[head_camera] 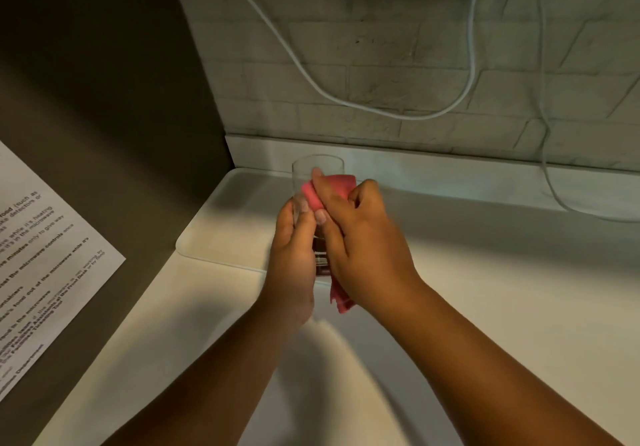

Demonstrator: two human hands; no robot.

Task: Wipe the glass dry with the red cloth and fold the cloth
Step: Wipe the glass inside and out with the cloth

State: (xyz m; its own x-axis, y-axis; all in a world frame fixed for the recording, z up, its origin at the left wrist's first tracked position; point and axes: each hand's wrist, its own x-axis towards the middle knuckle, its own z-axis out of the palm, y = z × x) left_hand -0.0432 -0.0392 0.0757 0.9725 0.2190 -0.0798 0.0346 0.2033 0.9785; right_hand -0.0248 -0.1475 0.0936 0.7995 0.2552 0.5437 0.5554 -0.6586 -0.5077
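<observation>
A clear drinking glass (pixel 318 168) is held upright above the white counter, its rim toward the wall. My left hand (pixel 294 248) grips the glass's lower half from the left side. My right hand (pixel 360 237) presses the red cloth (pixel 337 187) against the right side of the glass, with the thumb over the cloth. A tail of the cloth hangs down below my right palm. The glass's lower part is mostly hidden between both hands.
A white tray (pixel 225 223) lies on the white counter (pixel 502 289) against the grey brick wall. White cables (pixel 346 99) hang down the wall, one reaching the counter at right. A dark appliance with a printed paper notice (pixel 45 248) stands at left.
</observation>
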